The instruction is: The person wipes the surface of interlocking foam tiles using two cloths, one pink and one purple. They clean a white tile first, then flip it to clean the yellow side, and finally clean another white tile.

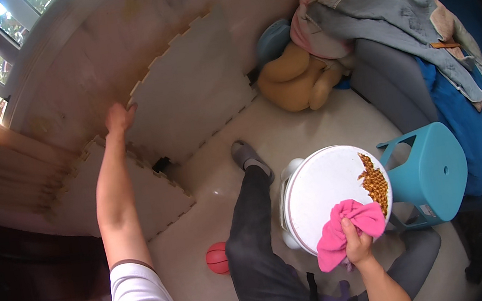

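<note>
My left hand [119, 117] is stretched far out to the stained wall, at the toothed edge of a pale foam mat panel [191, 84] that stands against it. The thumb is apart from the fingers, whose tips are hard to make out. My right hand [357, 242] grips a bunched pink cloth [347, 228] over the near edge of a round white stool or small table [318, 186]. Part of the cloth lies on that white top. A ragged brown-gold patch [374, 181] runs along the top's right side, just beyond the cloth.
A turquoise plastic stool [442, 169] stands close on the right. Behind it, clothes [368, 10] cover a grey seat [391, 76], beside a tan plush toy [291, 80]. A red ball [217, 258] lies by my knee. Another foam panel [124, 198] leans below my left arm.
</note>
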